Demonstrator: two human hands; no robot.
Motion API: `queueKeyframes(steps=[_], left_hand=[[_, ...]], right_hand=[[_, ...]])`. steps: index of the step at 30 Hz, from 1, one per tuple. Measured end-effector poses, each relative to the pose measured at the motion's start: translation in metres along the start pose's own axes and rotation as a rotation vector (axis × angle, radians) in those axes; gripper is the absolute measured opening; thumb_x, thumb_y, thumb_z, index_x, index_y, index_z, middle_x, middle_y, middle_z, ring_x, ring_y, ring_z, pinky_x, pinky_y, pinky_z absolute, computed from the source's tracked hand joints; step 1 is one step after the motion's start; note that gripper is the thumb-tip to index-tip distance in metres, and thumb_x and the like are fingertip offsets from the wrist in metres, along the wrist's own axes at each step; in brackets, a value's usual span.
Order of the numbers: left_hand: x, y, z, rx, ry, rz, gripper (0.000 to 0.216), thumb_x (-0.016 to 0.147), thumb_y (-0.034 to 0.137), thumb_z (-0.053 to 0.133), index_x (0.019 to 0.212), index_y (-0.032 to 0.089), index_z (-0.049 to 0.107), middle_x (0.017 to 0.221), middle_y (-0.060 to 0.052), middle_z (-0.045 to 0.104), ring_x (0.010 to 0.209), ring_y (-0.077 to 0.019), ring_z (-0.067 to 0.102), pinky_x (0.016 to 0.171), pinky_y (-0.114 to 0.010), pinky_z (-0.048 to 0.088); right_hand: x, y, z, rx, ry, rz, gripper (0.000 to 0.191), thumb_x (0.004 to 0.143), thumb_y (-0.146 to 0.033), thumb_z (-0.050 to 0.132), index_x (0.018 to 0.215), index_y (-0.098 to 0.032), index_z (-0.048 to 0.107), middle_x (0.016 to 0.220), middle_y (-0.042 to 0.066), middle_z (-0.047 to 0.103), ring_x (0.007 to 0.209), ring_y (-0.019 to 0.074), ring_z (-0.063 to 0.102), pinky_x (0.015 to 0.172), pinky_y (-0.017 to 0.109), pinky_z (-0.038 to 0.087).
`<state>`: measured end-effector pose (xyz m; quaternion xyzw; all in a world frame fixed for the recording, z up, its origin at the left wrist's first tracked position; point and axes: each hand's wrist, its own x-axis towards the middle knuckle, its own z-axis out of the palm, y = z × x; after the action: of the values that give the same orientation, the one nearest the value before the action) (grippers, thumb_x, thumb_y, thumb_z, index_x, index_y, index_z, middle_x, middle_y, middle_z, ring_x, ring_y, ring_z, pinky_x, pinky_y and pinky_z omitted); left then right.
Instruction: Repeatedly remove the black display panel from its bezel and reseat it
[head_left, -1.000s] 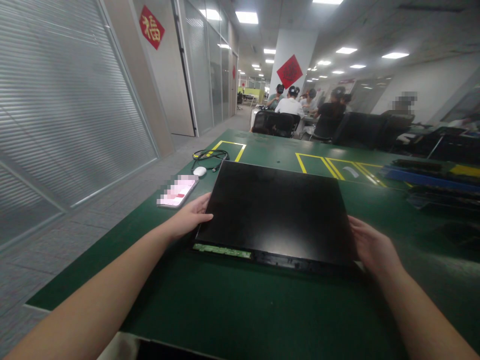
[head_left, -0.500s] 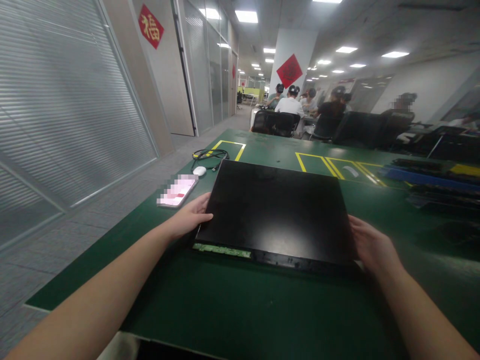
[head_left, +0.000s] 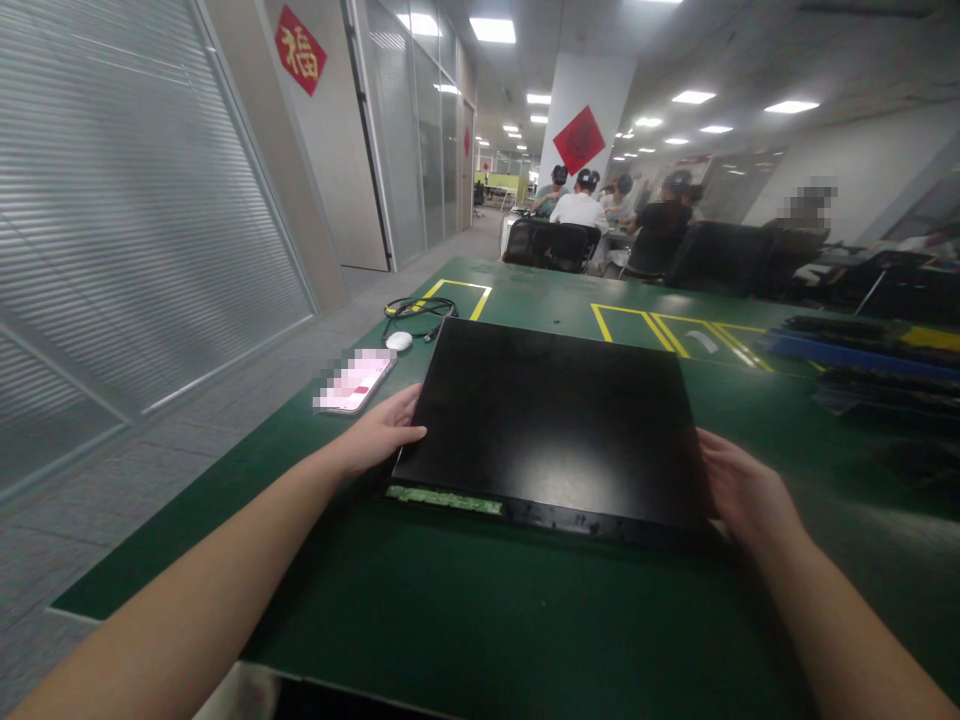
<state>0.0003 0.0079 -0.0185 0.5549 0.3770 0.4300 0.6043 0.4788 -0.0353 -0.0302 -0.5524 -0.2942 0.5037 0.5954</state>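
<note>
A flat black display panel (head_left: 547, 420) is held between my two hands over the green table, its glossy face up. Along its near edge runs a narrow green circuit board (head_left: 446, 500), on the left part. My left hand (head_left: 386, 430) grips the panel's left edge, thumb on top and the other fingers partly hidden beneath. On the opposite edge is my right hand (head_left: 742, 490), closed on the side of the panel, its fingertips partly hidden. Whether the panel touches the tabletop I cannot tell.
Left of the panel lie a phone (head_left: 356, 380), a small white case (head_left: 399, 342) and a coiled black cable (head_left: 420, 310). Yellow tape outlines (head_left: 637, 330) mark the green table (head_left: 480, 610). Stacked dark panels (head_left: 862, 345) sit at the right. Several people sit beyond.
</note>
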Motion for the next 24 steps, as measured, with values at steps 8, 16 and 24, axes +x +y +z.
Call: queueKeyframes(steps=[8,16,24], left_hand=[[-0.0021,0.0062,0.0040,0.010,0.027,-0.055,0.074,0.067,0.010,0.075,0.137,0.023,0.056,0.147,-0.009,0.057,0.137,-0.0334,0.047,0.113,-0.049,0.038],[-0.0030,0.0082,0.0049,0.040,0.044,-0.060,0.074,0.067,0.010,0.074,0.137,0.024,0.056,0.146,-0.009,0.057,0.136,-0.0328,0.049,0.112,-0.047,0.041],[-0.0021,0.0066,0.0037,0.018,0.045,-0.067,0.076,0.065,0.008,0.075,0.136,0.024,0.056,0.146,-0.008,0.057,0.137,-0.0326,0.047,0.113,-0.047,0.039]], right_hand=[[0.0016,0.0013,-0.0001,-0.002,0.027,-0.001,0.037,0.060,-0.018,0.066,0.094,-0.025,0.077,0.101,0.006,0.076,0.079,0.0212,0.071,0.062,0.029,0.059],[0.0000,0.0005,0.0010,0.015,0.040,0.029,0.038,0.060,-0.017,0.066,0.097,-0.023,0.076,0.102,0.006,0.076,0.081,0.0187,0.070,0.063,0.025,0.058],[0.0006,0.0012,0.0009,0.025,0.030,-0.001,0.036,0.060,-0.016,0.066,0.094,-0.023,0.076,0.098,0.005,0.076,0.077,0.0181,0.070,0.062,0.025,0.058]])
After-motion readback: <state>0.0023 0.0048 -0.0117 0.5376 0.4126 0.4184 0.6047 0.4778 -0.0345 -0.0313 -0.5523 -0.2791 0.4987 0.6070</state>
